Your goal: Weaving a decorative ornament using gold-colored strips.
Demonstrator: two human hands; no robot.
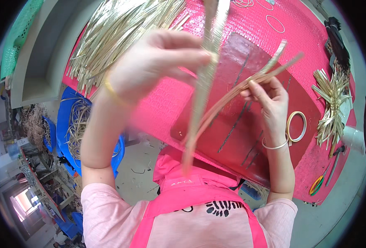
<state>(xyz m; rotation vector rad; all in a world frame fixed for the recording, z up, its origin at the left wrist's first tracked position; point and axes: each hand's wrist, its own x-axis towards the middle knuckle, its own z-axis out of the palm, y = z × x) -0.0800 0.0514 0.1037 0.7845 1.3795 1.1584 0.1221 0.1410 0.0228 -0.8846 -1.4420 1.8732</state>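
Note:
My left hand (152,66), smeared by motion, is raised over the table's left part, its thumb and fingers pinching a long gold strip (207,70). That strip runs from the top of the view down toward my apron. To the right, my right hand (270,97) is closed, thumb against fingers, on a thin bundle of gold strips (224,100). The bundle's ends fork apart beyond the fingers, and its other end trails down beside the left hand's strip, where blur hides whether they join. Beneath both lies a dark red board (236,153) with dark lines.
A large pile of gold strips (108,45) covers the pink table's (290,45) far left. Right of the board are a tape roll (289,126), a tied gold bundle (332,103) and scissors (316,185). A blue basin (63,128) with strip scraps stands below left; a thin ring (267,20) lies far back.

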